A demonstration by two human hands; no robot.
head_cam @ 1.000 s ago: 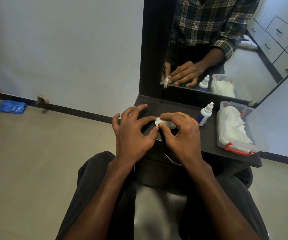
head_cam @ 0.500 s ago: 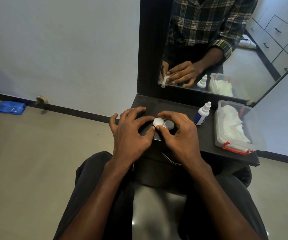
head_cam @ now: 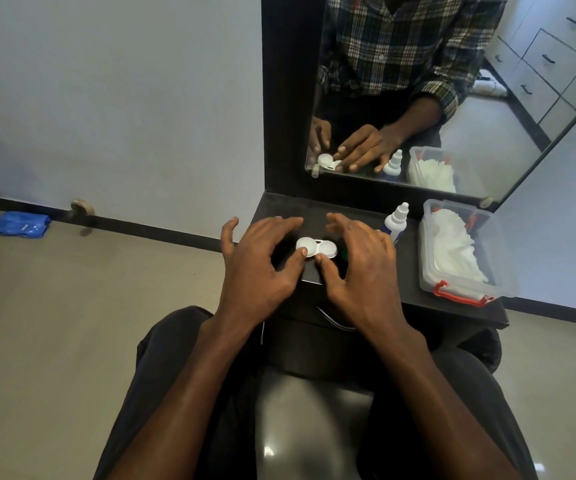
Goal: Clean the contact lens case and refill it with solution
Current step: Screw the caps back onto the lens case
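Contact lens case (head_cam: 316, 248): light, rigid, slippery plastic; hold by ribbed caps. Left hand (head_cam: 257, 268) thumb touching cap; right hand (head_cam: 359, 268) spread, empty.

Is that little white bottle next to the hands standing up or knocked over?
Standing upright: the bottle rests on its base, capped nozzle pointing up.

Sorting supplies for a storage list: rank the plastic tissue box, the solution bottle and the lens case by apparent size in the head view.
1. plastic tissue box
2. solution bottle, partly hidden behind the right hand
3. lens case, thumbs covering its edge
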